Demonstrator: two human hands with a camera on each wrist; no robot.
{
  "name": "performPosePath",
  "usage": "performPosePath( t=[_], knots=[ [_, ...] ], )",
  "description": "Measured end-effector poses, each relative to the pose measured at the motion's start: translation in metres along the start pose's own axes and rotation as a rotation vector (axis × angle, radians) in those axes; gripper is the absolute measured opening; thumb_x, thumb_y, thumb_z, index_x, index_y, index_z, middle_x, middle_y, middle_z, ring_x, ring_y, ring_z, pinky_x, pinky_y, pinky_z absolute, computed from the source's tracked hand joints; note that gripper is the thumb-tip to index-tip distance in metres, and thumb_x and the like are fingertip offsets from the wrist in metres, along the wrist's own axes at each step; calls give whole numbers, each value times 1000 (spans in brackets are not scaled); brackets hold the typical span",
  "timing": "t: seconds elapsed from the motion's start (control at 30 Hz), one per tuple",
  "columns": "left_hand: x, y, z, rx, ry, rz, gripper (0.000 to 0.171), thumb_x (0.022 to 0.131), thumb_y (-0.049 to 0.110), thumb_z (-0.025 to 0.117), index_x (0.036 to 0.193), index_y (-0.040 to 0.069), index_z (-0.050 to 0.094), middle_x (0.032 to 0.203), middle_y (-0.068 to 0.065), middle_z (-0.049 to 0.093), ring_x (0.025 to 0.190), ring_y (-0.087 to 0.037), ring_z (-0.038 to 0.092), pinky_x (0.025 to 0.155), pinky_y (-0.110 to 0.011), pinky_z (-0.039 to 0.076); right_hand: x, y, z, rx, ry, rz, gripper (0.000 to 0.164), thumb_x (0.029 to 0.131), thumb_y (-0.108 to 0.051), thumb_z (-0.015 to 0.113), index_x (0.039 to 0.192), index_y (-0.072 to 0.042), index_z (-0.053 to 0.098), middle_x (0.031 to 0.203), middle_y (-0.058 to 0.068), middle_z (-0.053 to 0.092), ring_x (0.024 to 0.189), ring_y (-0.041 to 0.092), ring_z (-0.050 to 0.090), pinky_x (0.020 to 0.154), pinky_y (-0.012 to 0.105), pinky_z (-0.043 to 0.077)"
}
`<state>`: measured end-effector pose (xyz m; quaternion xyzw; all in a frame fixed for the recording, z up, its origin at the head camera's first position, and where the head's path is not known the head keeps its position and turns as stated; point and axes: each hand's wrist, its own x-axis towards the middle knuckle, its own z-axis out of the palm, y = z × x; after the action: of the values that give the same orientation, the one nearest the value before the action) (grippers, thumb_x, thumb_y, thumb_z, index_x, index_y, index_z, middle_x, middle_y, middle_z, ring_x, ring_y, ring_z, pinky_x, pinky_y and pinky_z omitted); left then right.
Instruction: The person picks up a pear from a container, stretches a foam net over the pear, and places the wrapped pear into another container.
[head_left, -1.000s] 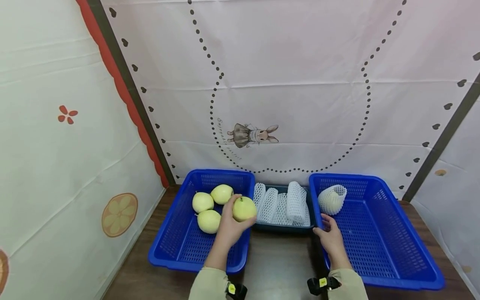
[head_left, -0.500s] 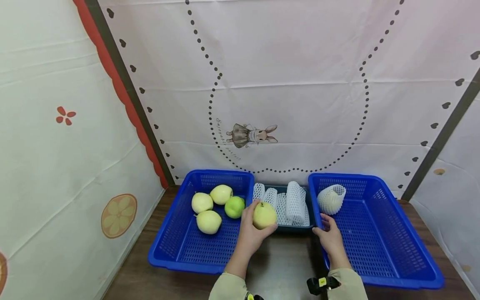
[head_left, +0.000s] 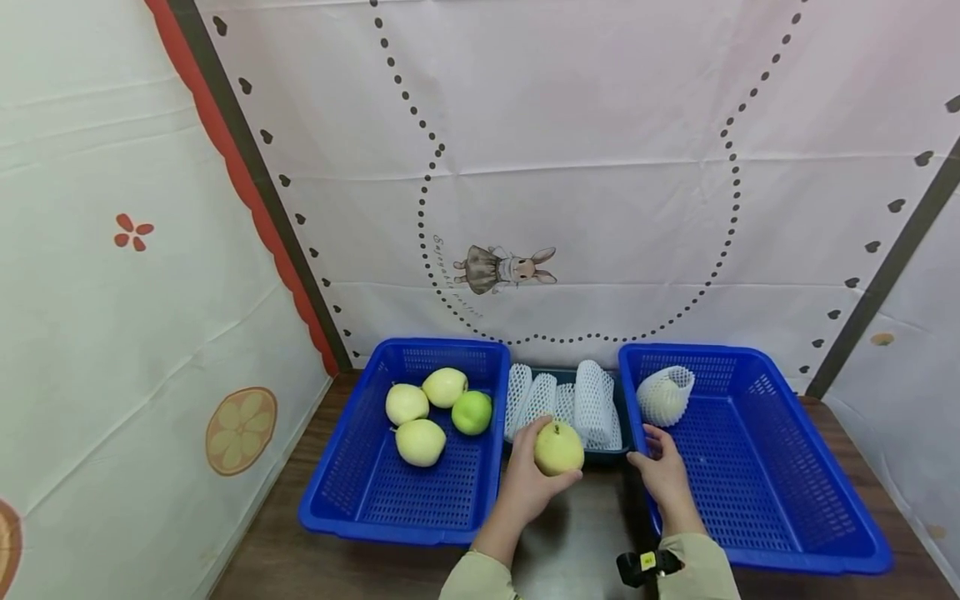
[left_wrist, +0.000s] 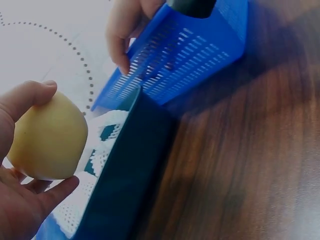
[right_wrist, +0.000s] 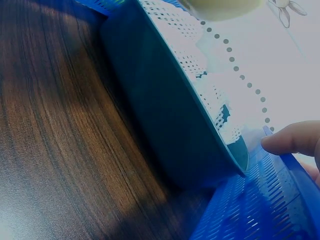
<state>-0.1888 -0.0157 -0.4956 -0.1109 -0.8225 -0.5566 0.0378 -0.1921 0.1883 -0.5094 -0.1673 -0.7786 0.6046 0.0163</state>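
In the head view, my left hand [head_left: 527, 482] grips a pale yellow-green pear [head_left: 561, 450] between thumb and fingers. It is held up in front of a dark green bin [head_left: 604, 457] that contains several white foam net sleeves [head_left: 592, 404]. The left wrist view shows the pear [left_wrist: 50, 137] from the side, raised near the bin's rim. My right hand [head_left: 666, 477] pinches the left rim of the right blue basket [head_left: 817, 563], thumb on the outside. Inside that basket, at the back left corner, lies a sleeved fruit [head_left: 664, 397].
The left blue basket [head_left: 382, 534] holds several pale pears [head_left: 420, 442] and one greener round fruit [head_left: 472, 413]. Both baskets and the bin stand in a row on a brown wooden table [head_left: 592, 533]. A white printed cloth [head_left: 600, 208] hangs behind them.
My left hand has carried the pear rightward from over the left basket to in front of the bin, uncovering the greener fruit. My right hand has stayed on the basket's rim.
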Motion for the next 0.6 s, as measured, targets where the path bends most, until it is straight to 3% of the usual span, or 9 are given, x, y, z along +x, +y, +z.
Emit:
performPosePath(
  t=[0.3, 0.6],
  knots=[
    [-2, -9, 14, -23, -27, -17, 79, 66, 21, 84, 134, 13, 43, 126, -8, 43, 110, -25, 46, 91, -47, 38, 1, 1, -2, 3, 1, 3, 55, 89, -1, 50, 139, 1, 27, 136, 31, 29, 121, 46, 31, 97, 57, 31],
    [-7, -29, 28, -54, -52, -57, 80, 63, 16, 85, 131, 9, 44, 124, -8, 45, 108, -25, 47, 87, -44, 40, 0, 0, 0, 1, -1, 4, 56, 88, -2, 50, 139, 2, 27, 137, 31, 29, 123, 46, 30, 98, 57, 30]
  ],
)
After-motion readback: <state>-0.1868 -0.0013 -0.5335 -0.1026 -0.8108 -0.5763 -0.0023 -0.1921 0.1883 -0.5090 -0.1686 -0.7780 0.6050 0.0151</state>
